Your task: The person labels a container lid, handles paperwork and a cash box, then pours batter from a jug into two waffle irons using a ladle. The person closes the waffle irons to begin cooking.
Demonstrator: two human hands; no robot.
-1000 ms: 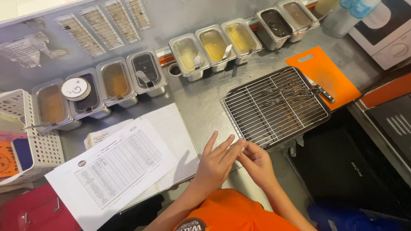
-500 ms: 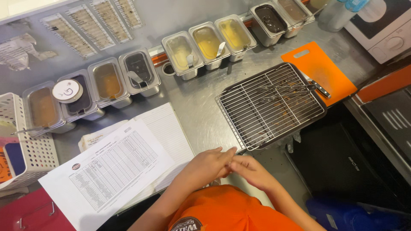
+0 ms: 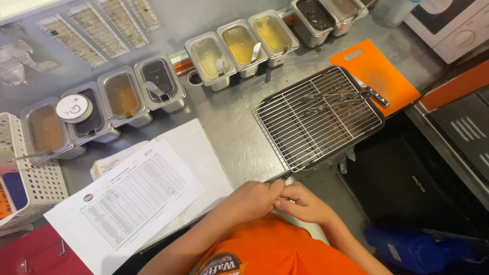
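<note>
Steel counter [image 3: 232, 132]; hands [image 3: 277, 201] curled together.

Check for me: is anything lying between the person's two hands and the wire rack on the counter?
Nothing visible does. The left hand and right hand meet at the counter's front edge, just below the near corner of the wire rack. Only bare steel counter lies between; the papers sit off to the left.

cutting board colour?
Orange cutting board, partly under the wire rack; seen in the head view.
</note>
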